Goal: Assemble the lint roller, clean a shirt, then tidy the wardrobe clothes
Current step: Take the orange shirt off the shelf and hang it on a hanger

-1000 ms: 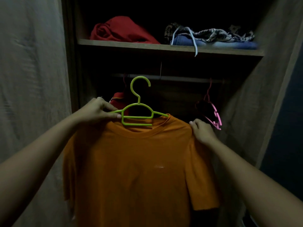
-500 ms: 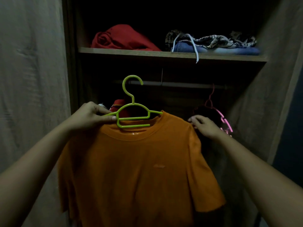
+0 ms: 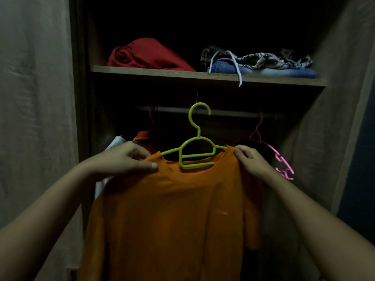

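An orange T-shirt [image 3: 172, 209] hangs on a green plastic hanger [image 3: 195, 152] in front of the open wardrobe. My left hand [image 3: 123, 159] grips the shirt's left shoulder over the hanger arm, thumb on the front of the cloth. My right hand [image 3: 250, 161] pinches the shirt's right shoulder beside the collar. The hanger's hook reaches up to the level of the hanging rail [image 3: 233, 114]; whether it is over the rail I cannot tell.
A pink hanger [image 3: 278, 159] hangs on the rail at the right; red and white clothes [image 3: 142, 136] hang at the left. The shelf [image 3: 203, 75] above carries a red bundle [image 3: 146, 55] and folded jeans with patterned cloth [image 3: 261, 63]. Wardrobe doors stand open on both sides.
Both hands have raised the shirt and hanger up and to the right, toward the rail. My right hand has shifted from the sleeve edge in to the shoulder by the collar.
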`<state>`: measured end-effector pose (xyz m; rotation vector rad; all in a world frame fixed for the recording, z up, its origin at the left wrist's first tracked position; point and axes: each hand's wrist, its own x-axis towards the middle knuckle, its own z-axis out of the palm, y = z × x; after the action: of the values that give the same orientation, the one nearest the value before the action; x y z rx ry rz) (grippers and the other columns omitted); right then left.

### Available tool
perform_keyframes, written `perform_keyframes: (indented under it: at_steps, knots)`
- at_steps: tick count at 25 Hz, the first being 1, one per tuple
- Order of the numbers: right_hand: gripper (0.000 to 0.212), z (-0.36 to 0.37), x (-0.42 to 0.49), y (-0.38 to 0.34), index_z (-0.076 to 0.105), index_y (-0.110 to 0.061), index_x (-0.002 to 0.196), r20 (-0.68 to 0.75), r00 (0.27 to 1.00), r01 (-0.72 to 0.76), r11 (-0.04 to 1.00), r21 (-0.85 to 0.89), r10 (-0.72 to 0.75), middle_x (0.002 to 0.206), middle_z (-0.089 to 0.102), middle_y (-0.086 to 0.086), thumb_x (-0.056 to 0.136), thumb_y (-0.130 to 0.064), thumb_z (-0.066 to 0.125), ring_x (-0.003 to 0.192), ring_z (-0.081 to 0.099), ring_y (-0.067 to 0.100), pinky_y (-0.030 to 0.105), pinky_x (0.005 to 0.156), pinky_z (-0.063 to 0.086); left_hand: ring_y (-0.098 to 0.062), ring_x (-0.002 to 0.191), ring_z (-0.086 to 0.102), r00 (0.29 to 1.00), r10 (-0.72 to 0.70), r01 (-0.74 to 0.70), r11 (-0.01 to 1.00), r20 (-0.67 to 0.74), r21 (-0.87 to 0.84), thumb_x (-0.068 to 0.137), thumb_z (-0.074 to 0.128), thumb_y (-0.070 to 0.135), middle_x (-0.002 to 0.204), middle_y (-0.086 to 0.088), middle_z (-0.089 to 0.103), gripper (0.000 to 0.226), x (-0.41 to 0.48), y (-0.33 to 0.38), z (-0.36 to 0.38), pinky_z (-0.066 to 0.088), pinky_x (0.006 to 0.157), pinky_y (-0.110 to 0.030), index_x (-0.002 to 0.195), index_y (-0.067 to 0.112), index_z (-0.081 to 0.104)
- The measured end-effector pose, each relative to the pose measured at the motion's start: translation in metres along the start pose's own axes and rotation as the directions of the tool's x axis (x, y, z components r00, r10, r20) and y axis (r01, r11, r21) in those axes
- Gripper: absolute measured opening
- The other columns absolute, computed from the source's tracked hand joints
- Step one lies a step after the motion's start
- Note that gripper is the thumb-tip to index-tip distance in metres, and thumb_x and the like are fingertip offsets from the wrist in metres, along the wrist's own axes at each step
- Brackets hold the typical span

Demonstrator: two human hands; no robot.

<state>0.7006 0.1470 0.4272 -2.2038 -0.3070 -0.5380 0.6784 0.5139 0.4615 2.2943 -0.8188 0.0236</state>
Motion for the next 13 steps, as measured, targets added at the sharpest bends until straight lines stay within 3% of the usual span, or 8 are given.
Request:
perform_keyframes:
  at_steps: [1, 3, 5, 7, 9, 11, 13]
  knots:
    - [0.02, 0.0, 0.004, -0.001, 0.058, -0.031, 0.096, -0.039, 0.999, -0.008, 0.999, -0.043, 0.006, 0.101, 0.061, -0.001, 0.097, -0.034, 0.039, 0.098, 0.058, 0.015, 0.038, 0.09, 0.047, -0.003, 0.076, 0.066, 0.997, 0.033, -0.034, 0.999, -0.073, -0.016, 0.081, 0.062, 0.046, 0.08, 0.005, 0.071, 0.024, 0.002, 0.004, 0.01, 0.052, 0.065, -0.017, 0.083, 0.023, 0.069]
    - [0.021, 0.009, 0.012, -0.007, 0.055, -0.026, 0.114, -0.202, 0.979, -0.021, 0.979, -0.205, -0.022, 0.123, 0.052, 0.003, 0.095, -0.031, 0.047, 0.117, 0.049, 0.019, 0.039, 0.098, 0.043, -0.002, 0.059, 0.057, 0.958, 0.079, -0.037, 0.987, -0.277, 0.154, 0.089, 0.059, 0.036, 0.063, 0.003, 0.061, 0.023, 0.011, 0.016, 0.036, 0.039, 0.05, -0.013, 0.071, 0.023, 0.063]
    - [0.03, 0.03, 0.015, -0.022, 0.051, -0.02, 0.121, -0.327, 0.944, -0.015, 0.979, -0.204, -0.053, 0.127, 0.048, 0.005, 0.093, -0.032, 0.05, 0.116, 0.048, 0.019, 0.032, 0.094, 0.043, -0.007, 0.056, 0.052, 0.906, 0.063, 0.049, 0.967, -0.418, 0.251, 0.09, 0.058, 0.033, 0.061, 0.004, 0.055, 0.025, 0.021, 0.027, 0.06, 0.031, 0.046, -0.016, 0.068, 0.023, 0.06]
    - [0.032, 0.048, 0.022, -0.04, 0.054, -0.017, 0.113, -0.246, 0.968, -0.049, 0.999, -0.001, 0.047, 0.109, 0.06, 0.002, 0.094, -0.041, 0.046, 0.098, 0.058, 0.016, 0.031, 0.085, 0.047, -0.017, 0.062, 0.056, 0.888, 0.005, 0.11, 0.969, -0.46, 0.223, 0.09, 0.058, 0.033, 0.063, -0.001, 0.056, 0.026, 0.04, 0.035, 0.081, 0.035, 0.049, -0.024, 0.067, 0.021, 0.058]
    - [0.035, 0.057, 0.032, -0.05, 0.057, -0.018, 0.099, -0.045, 0.983, -0.164, 0.961, 0.222, 0.178, 0.085, 0.067, -0.004, 0.092, -0.05, 0.043, 0.083, 0.066, 0.013, 0.033, 0.076, 0.05, -0.024, 0.071, 0.059, 0.867, -0.018, 0.156, 0.959, -0.498, 0.238, 0.089, 0.058, 0.034, 0.066, -0.002, 0.054, 0.027, 0.064, 0.044, 0.099, 0.042, 0.057, -0.029, 0.068, 0.017, 0.057]
    - [0.034, 0.05, 0.045, -0.05, 0.061, -0.017, 0.091, 0.051, 0.978, -0.209, 0.931, 0.298, 0.203, 0.062, 0.063, -0.009, 0.092, -0.048, 0.047, 0.061, 0.061, 0.004, 0.025, 0.062, 0.044, -0.024, 0.073, 0.06, 0.834, -0.053, 0.188, 0.963, -0.55, 0.192, 0.09, 0.056, 0.034, 0.07, -0.001, 0.057, 0.026, 0.086, 0.056, 0.114, 0.05, 0.064, -0.032, 0.078, 0.013, 0.064]
    - [0.026, 0.04, 0.059, -0.048, 0.062, -0.015, 0.096, 0.051, 0.974, -0.226, 0.917, 0.328, 0.221, 0.066, 0.061, -0.007, 0.09, -0.04, 0.055, 0.063, 0.058, 0.006, 0.025, 0.063, 0.045, -0.021, 0.072, 0.058, 0.813, -0.108, 0.223, 0.966, -0.572, 0.134, 0.091, 0.054, 0.034, 0.074, -0.001, 0.058, 0.024, 0.106, 0.068, 0.121, 0.047, 0.062, -0.031, 0.085, 0.014, 0.065]
